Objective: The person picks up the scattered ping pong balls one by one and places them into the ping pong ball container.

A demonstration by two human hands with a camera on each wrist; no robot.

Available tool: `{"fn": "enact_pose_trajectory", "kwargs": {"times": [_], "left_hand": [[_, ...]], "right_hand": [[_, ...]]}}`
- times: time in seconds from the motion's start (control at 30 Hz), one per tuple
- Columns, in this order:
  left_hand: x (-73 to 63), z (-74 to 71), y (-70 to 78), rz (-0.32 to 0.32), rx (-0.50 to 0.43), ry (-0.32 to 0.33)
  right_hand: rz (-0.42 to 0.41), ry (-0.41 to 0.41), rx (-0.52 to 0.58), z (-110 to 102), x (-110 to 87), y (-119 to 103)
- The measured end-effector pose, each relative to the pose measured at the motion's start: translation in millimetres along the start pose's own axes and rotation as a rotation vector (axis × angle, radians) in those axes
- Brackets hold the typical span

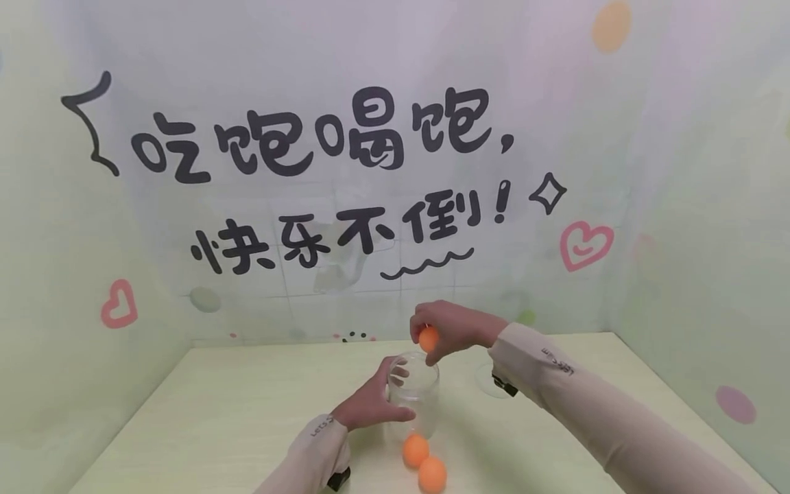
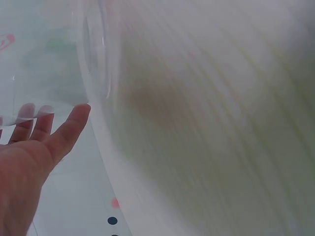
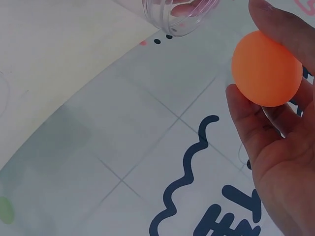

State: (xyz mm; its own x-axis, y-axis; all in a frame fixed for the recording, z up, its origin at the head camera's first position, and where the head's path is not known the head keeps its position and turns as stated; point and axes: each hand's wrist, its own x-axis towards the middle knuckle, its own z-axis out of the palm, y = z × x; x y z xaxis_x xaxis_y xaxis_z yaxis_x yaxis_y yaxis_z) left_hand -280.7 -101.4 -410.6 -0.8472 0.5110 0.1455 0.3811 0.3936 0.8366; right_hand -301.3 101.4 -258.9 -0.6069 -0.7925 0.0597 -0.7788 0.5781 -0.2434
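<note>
A clear jar (image 1: 415,405) stands upright on the table with its mouth uncovered. My left hand (image 1: 373,398) holds it from the left, thumb across the front and fingers around the far side; the left wrist view shows those fingers (image 2: 74,123) against the clear wall. Above the jar's rim, my right hand (image 1: 453,328) pinches an orange ball (image 3: 267,69) between thumb and fingers. Two more orange balls, one (image 1: 415,451) close to the jar's base and another (image 1: 433,475) nearer to me, lie on the table.
A clear round disc (image 1: 484,384), perhaps a lid, lies on the table right of the jar, partly behind my right wrist. The pale table (image 1: 247,412) meets a printed back wall (image 1: 345,302) and side walls.
</note>
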Motion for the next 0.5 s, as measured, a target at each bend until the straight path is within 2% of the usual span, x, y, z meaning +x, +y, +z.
{"fn": "enact_pose_trajectory", "kwargs": {"times": [0.5], "left_hand": [[-0.1,0.3,1.8,0.006,0.003,0.001]], "right_hand": [[0.024,-0.006,0.036,8.7,12.2,-1.8]]}}
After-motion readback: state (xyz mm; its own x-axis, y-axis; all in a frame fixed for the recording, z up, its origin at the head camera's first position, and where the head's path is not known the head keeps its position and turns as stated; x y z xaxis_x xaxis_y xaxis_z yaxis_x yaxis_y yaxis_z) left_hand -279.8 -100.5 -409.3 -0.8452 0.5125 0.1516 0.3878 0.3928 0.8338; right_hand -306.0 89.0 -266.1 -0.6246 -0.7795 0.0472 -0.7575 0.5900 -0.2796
